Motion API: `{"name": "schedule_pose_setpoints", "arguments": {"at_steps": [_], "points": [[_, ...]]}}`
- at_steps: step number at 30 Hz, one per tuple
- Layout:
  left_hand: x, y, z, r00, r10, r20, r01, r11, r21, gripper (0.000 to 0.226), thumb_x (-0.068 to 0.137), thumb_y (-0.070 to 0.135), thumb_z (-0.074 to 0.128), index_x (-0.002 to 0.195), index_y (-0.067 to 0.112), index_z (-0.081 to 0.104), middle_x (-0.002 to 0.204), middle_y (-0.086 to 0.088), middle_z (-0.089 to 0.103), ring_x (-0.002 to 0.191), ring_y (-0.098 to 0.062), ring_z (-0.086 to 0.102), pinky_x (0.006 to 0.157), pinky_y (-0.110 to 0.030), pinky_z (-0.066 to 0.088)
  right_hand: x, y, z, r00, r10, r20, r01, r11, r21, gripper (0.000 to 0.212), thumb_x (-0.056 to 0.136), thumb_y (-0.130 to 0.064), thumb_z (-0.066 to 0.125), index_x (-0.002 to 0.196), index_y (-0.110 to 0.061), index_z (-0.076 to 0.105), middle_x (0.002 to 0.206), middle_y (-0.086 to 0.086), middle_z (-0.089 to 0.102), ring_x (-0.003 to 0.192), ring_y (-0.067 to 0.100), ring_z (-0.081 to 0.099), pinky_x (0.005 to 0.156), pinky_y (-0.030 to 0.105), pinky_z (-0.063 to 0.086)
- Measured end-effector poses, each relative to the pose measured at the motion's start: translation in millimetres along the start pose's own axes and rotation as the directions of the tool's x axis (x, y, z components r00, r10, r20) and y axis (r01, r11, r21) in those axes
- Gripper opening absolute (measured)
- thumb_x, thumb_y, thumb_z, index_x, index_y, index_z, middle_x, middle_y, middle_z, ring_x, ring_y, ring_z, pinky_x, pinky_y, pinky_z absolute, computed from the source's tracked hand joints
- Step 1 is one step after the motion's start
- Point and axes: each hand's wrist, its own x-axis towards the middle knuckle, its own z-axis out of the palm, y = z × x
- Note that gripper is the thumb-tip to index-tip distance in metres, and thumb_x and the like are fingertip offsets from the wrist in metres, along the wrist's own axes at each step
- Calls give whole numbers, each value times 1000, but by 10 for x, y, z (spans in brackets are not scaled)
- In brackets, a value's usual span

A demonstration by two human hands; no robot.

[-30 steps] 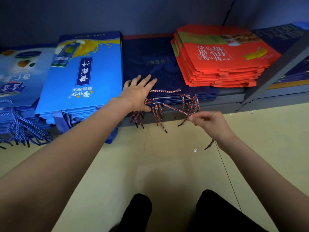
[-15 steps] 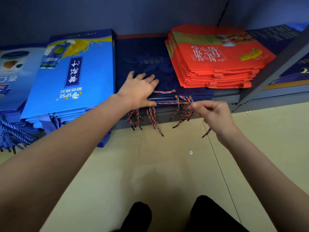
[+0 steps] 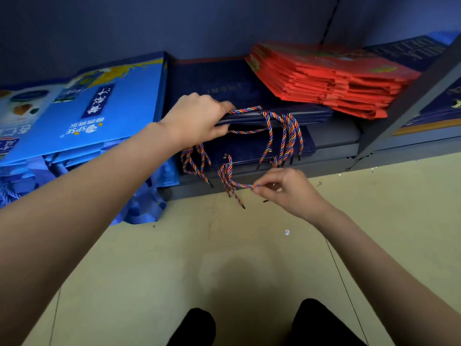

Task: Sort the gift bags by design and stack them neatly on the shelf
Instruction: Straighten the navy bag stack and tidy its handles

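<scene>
A stack of dark navy gift bags lies flat in the middle of the low shelf, with braided red, blue and yellow cord handles hanging over the front. My left hand grips the front edge of the upper navy bags and lifts it, so a gap shows beneath. My right hand pinches one braided cord in front of the shelf edge, pulled to the right. To the left lies a bright blue bag stack. A red bag stack rests on the navy bags' right part.
A light blue bag stack lies at the far left, its blue handles drooping to the floor. A grey slanted shelf post stands at the right, with more dark bags behind it. Beige floor and my dark shoes are below.
My left hand went from lying flat on the navy stack to gripping and lifting its front edge. My right hand moved down and drew a cord out below the shelf edge.
</scene>
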Motion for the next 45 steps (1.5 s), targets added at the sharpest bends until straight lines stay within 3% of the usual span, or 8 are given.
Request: {"name": "schedule_pose_setpoints", "arguments": {"at_steps": [8,16,24,29,33,37,42,45], "points": [[18,-11,-158,1000,8,5,-9,996,85,43,93,38,47,131,19,44,116,-12,62,101,-40,58,79,-44,46,225,73,164,929,143,-342,-201,970,-140,33,90,-17,60,122,-12,60,105,10,61,99,27,57,85,33,41],[-101,190,255,998,46,49,-53,984,172,54,95,42,45,139,14,29,148,2,35,134,-15,38,78,-38,48,432,243,139,920,190,-343,-332,842,-425,36,95,-36,49,128,-23,56,110,11,66,106,31,59,84,36,46],[-115,201,201,1000,-9,-4,9,994,107,56,96,39,44,143,14,26,147,1,38,135,-17,39,83,-40,45,368,-167,587,912,271,-307,-239,961,139,42,83,-29,69,124,-22,61,61,-9,49,73,19,54,75,33,44],[-103,199,208,1000,8,5,-8,991,136,57,96,39,44,143,14,25,147,1,38,134,-16,40,81,-40,46,554,-329,728,851,458,-256,-346,857,383,4,81,-16,67,84,-16,64,58,-8,52,71,19,54,68,26,40],[-122,193,232,1000,14,7,-15,989,146,57,97,39,43,144,13,24,148,2,36,137,-13,34,82,-39,46,216,-124,434,844,506,-177,-503,862,66,19,80,-20,63,64,-17,53,80,11,66,88,27,63,74,30,46],[-134,226,348,1000,1,29,-5,988,151,55,97,39,43,142,11,26,153,1,29,139,-13,31,80,-38,47,-254,287,-141,831,445,-333,-549,754,-361,15,85,-20,56,86,-6,63,90,22,66,88,39,59,64,34,41],[-141,315,524,995,36,-92,-30,997,73,52,72,23,75,113,-2,57,130,-18,56,114,-32,59,61,-39,54,-365,626,-762,786,271,-555,-529,760,-378,13,87,-14,58,88,-2,63,83,28,65,81,45,59,65,40,44],[-66,424,526,997,-2,-74,6,999,53,59,73,21,70,124,1,49,139,-20,47,124,-35,49,92,-45,46,-345,734,-1018,737,194,-647,-528,763,-372,13,88,-14,56,93,-5,64,79,28,66,77,46,59,67,42,47]]}}
